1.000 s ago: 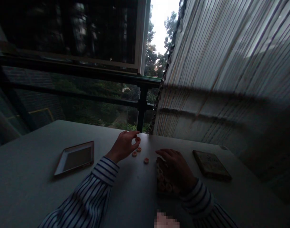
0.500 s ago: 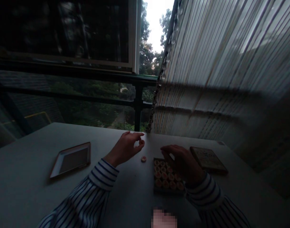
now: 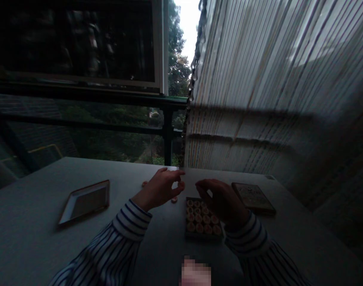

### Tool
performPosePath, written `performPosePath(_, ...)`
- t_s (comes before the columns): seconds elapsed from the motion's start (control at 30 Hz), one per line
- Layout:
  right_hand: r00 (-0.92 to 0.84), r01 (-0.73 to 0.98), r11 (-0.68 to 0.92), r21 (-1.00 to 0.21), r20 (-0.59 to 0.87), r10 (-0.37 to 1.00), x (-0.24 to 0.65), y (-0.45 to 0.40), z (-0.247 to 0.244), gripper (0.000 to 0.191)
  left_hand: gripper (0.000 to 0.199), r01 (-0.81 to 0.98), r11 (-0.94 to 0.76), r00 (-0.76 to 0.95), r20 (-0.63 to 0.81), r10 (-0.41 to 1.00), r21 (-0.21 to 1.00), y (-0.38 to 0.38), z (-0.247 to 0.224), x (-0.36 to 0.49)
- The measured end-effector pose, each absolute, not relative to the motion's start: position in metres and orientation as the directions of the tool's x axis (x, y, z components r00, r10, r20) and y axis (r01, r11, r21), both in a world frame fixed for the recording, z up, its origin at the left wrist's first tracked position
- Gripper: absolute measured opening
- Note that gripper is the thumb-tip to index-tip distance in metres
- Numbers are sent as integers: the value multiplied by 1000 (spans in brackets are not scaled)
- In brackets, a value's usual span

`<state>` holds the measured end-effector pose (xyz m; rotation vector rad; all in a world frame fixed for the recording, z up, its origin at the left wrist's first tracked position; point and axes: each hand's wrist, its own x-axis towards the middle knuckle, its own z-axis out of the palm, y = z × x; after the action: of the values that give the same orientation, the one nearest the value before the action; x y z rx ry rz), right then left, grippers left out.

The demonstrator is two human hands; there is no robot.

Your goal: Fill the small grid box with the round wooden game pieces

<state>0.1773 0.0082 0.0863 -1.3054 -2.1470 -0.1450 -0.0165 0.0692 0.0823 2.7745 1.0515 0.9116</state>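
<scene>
Thumb and fingers of my left hand [image 3: 162, 187] pinch a small round Chinese chess piece [image 3: 181, 185] above the table. Just below it, a loose piece [image 3: 174, 200] lies on the tabletop; another loose piece [image 3: 145, 184] shows partly behind the hand. My right hand [image 3: 224, 200] hovers over the far right part of a box [image 3: 203, 236] filled with rows of round pieces [image 3: 199, 228], some with reddish markings. Its fingers curve down close to the thumb. Whether anything is between those fingertips is too dark to see.
On the left of the white table [image 3: 157, 246] lies a shallow tray-like lid [image 3: 86, 201]. A flat decorated box or book [image 3: 254, 198] lies right of my right hand. Behind the table's far edge are a dark railing [image 3: 167, 135] and a striped curtain [image 3: 241, 87].
The view has turned slightly right. My left hand, still pinching its piece, has shifted a little nearer my right hand. A loose piece behind the left hand now shows.
</scene>
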Motion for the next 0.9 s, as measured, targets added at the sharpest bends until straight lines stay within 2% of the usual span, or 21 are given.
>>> performPosePath(0.2, -300, 835, 498, -236, 564, 770, 180, 3, 96, 19, 35, 571, -758, 554, 533, 640, 315, 59, 87, -1)
performPosePath(0.47, -288, 821, 498, -278, 551, 783, 181, 5, 94, 16, 24, 537, -790, 549, 589, 594, 296, 55, 88, 4)
performPosePath(0.9, -262, 717, 521, -463, 513, 817, 184, 11, 88, 20, 24, 467, -822, 557, 613, 560, 327, 49, 88, 13)
